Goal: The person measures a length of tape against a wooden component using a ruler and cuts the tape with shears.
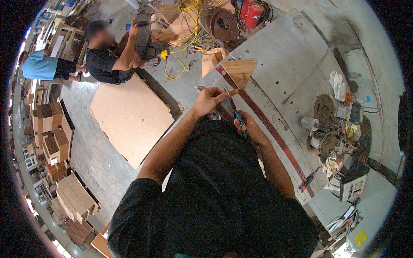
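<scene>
My left hand [209,101] is closed, pinching a small brown strip [232,92] that looks like wood. My right hand [250,128] is wrapped round the handles of blue-handled shears [240,122]. Their long dark blades reach up to the strip beside my left fingertips. Whether the blades touch the strip, I cannot tell. Just beyond the hands, a wood-grained board [241,73] with angled corners lies on the grey metal table [282,56], partly over a dark red strip [275,123].
A large tan sheet [131,116] lies at the left, with a person in black [105,60] crouching beside it. Yellow cord [195,26] and a red cylinder [251,13] are at the back. On the table's right stand a cluttered machine [329,137] and a red-and-black clamp [307,181].
</scene>
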`<state>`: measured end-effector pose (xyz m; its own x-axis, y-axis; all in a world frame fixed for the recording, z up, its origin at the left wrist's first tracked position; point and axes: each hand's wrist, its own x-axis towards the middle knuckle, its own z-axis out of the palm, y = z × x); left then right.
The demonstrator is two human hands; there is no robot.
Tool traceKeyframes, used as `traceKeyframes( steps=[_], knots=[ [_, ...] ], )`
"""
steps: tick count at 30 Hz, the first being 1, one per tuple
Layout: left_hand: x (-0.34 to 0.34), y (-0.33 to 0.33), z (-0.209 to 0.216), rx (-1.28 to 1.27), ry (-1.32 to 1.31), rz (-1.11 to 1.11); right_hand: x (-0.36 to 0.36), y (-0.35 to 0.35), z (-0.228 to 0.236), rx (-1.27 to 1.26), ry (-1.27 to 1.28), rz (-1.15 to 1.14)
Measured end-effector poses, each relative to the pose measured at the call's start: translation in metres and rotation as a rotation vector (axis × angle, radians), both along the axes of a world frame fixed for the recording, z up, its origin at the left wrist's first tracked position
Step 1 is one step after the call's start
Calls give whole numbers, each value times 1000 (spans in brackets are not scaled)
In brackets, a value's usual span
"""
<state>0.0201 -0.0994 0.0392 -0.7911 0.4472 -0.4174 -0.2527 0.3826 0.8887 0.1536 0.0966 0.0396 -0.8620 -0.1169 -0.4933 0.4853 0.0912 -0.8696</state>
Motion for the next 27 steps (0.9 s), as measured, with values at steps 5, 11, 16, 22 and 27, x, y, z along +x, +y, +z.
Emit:
traceKeyframes(
  steps=[5,11,16,22,27],
  knots=[
    [0,-1,-9,37,5,4,1,-1,-6,-25,12,-17],
    [0,-1,-13,34,5,-12,-1,2,-6,11,-30,15],
    [-3,-3,-17,35,-39,-35,-3,4,-3,18,-122,35],
    [-4,-8,-24,-17,-48,-67,-4,3,-5,47,-80,28],
    [-2,-12,-39,-20,-66,-41,-10,3,-6,72,-105,98]
  ],
)
